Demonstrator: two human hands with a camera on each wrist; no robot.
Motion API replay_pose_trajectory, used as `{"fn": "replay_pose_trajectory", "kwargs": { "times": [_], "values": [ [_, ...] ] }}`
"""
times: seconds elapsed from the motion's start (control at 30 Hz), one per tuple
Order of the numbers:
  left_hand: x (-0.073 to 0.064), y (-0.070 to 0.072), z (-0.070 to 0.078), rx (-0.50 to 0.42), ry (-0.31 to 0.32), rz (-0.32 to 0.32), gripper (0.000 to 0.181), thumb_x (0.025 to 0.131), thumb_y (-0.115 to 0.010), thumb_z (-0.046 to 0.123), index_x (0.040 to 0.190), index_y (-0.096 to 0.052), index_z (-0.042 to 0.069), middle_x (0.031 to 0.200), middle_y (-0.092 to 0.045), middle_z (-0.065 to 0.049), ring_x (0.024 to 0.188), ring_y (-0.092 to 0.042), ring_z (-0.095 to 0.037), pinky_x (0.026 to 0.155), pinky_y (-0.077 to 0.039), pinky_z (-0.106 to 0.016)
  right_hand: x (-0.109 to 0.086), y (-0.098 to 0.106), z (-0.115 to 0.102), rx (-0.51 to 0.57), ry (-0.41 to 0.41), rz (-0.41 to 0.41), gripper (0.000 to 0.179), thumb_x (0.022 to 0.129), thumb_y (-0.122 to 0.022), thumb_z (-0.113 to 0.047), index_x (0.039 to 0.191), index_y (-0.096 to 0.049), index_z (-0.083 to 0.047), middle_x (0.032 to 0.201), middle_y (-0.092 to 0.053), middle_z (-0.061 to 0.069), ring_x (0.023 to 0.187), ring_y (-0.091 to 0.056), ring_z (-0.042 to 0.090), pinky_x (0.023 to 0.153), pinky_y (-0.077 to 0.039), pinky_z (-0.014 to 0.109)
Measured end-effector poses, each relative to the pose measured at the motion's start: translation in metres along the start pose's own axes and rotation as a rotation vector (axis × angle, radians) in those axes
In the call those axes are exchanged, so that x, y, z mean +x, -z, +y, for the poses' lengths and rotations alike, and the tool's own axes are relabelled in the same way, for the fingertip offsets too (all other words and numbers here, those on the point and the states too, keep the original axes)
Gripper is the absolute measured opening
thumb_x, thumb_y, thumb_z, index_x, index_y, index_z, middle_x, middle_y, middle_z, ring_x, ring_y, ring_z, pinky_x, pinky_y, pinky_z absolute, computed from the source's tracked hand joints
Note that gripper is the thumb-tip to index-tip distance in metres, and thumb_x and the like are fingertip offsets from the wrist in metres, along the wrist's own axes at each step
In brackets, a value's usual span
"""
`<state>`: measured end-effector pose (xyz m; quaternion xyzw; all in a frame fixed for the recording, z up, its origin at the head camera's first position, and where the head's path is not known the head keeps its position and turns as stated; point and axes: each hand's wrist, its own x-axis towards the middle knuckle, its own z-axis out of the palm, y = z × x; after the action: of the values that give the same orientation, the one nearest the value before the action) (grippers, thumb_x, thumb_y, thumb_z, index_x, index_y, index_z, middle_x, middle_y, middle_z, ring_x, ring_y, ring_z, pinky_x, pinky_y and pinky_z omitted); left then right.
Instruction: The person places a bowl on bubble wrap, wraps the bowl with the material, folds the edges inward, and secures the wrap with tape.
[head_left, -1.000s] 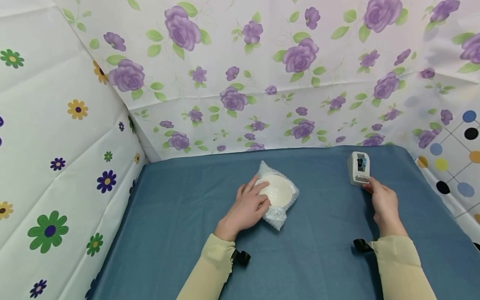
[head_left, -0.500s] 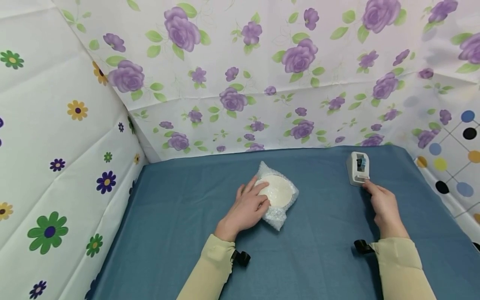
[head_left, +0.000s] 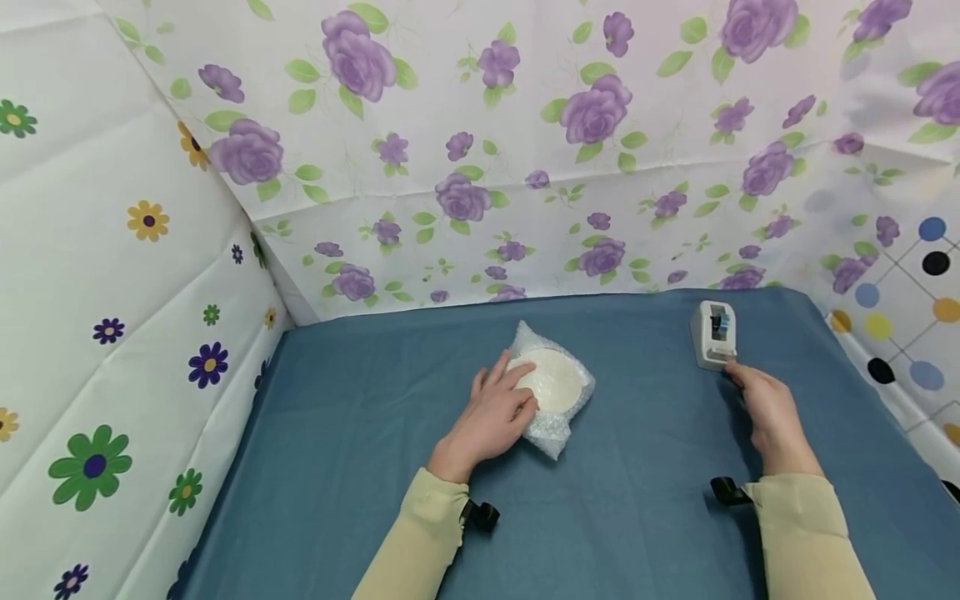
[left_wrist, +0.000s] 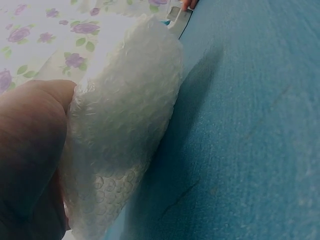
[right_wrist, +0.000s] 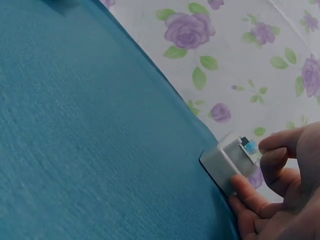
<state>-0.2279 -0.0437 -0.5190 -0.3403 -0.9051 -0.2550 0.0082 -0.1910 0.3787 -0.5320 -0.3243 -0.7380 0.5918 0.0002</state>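
A cream bowl [head_left: 558, 382] lies wrapped in clear bubble wrap [head_left: 549, 433] near the middle of the blue cloth. My left hand [head_left: 491, 412] holds its left side, fingers bent over the top; in the left wrist view the bubble wrap [left_wrist: 125, 100] bulges beside the hand. At the back right stands a small white tape dispenser [head_left: 705, 337] with a blue core. My right hand [head_left: 768, 408] grips its near end. In the right wrist view, thumb and finger come together by the toothed cutter, and lower fingers touch the side of the dispenser [right_wrist: 220, 165].
A blue cloth [head_left: 337, 450] covers the table. Behind it hangs a white sheet with purple roses [head_left: 465, 198], and a daisy-patterned sheet [head_left: 93, 462] closes the left side. At the right is a sheet with coloured dots [head_left: 926, 375]. Black wrist cameras [head_left: 483, 517] sit at the sleeves.
My right fingertips have shifted slightly at the near end of the tape dispenser. My left hand stays on the wrapped bowl, and the head view has drifted a little.
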Motion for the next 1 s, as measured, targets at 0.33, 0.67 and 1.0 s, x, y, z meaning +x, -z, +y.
{"fn": "replay_pose_trajectory", "kwargs": {
  "times": [0.33,0.67,1.0],
  "values": [
    [0.0,-0.001,-0.002,0.004,0.006,-0.01,0.045,0.117,-0.041,0.027,0.079,-0.067,0.028,0.168,-0.043,-0.002,0.164,-0.011,-0.039,0.125,-0.016,-0.069,0.0,0.002,-0.001,-0.039,-0.041,-0.03,0.079,0.11,-0.045,-0.05,0.167,-0.028,0.001,0.177,-0.01,0.022,0.161,-0.013,0.045,0.127,-0.017,0.064],
    [0.0,-0.001,-0.001,0.002,0.001,-0.011,0.046,0.116,-0.041,0.027,0.078,-0.065,0.028,0.168,-0.043,-0.002,0.164,-0.011,-0.039,0.125,-0.015,-0.07,0.009,0.001,-0.008,-0.24,-0.011,-0.014,0.067,0.109,-0.046,-0.035,0.156,-0.044,0.013,0.163,-0.034,0.035,0.142,-0.038,0.048,0.119,-0.034,0.063],
    [0.001,0.0,-0.002,-0.012,-0.004,-0.009,0.046,0.116,-0.04,0.026,0.077,-0.064,0.028,0.168,-0.043,-0.003,0.164,-0.012,-0.038,0.125,-0.016,-0.069,0.013,0.011,-0.006,-0.247,-0.044,0.052,0.045,0.107,-0.055,-0.038,0.098,-0.073,0.002,0.127,-0.056,0.025,0.113,-0.05,0.038,0.094,-0.046,0.053]
  ]
}}
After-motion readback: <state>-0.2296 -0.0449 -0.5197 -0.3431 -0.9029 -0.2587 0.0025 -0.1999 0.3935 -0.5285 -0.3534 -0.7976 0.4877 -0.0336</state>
